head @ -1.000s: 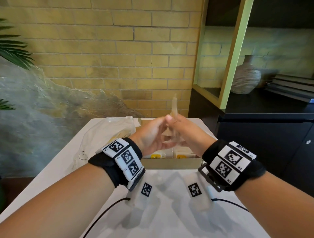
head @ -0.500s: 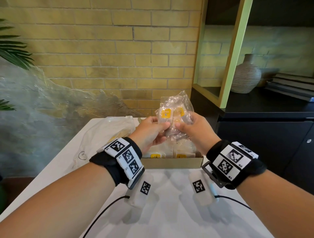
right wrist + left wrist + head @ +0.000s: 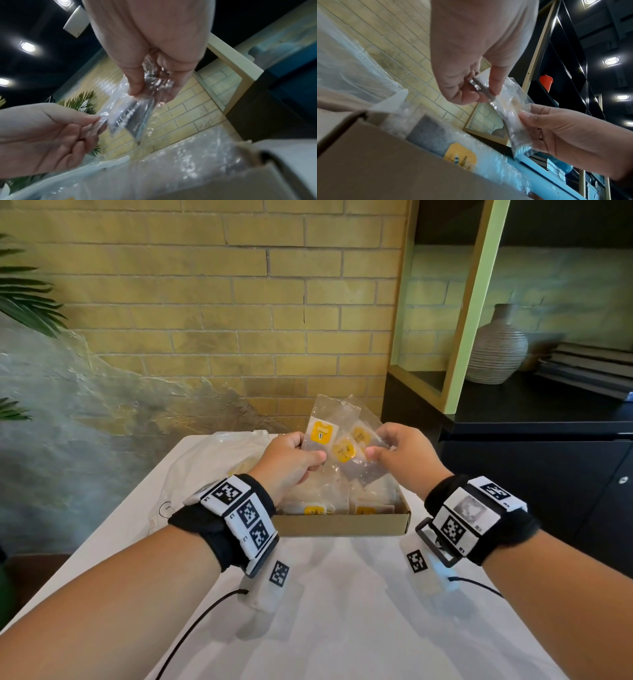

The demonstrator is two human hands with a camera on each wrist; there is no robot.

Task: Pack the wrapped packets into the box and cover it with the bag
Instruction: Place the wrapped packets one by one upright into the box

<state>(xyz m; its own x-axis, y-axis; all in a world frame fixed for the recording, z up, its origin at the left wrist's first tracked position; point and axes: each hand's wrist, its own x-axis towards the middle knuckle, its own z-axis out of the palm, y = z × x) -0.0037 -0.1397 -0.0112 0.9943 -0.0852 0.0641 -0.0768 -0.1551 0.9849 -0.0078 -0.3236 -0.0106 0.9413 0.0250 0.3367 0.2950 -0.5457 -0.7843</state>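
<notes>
Holding a fan of clear wrapped packets [image 3: 344,448] above the cardboard box [image 3: 342,523], the left hand [image 3: 286,460] and right hand [image 3: 399,455] each pinch one side. More packets lie in the box; the plastic bag [image 3: 209,463] rests left on the white surface [image 3: 342,611].

Left wrist view: thumb and fingers [image 3: 494,81] clamp a packet edge.

Right wrist view: fingers [image 3: 135,82] curl around crinkled wrappers.

The print on the yellow labels [image 3: 322,434] of the packets, between the left hand [image 3: 286,460] and right hand [image 3: 402,455], is too small to be read. Below the hands, the packets in the box [image 3: 342,523] are partly hidden, so no count can be given.
</notes>
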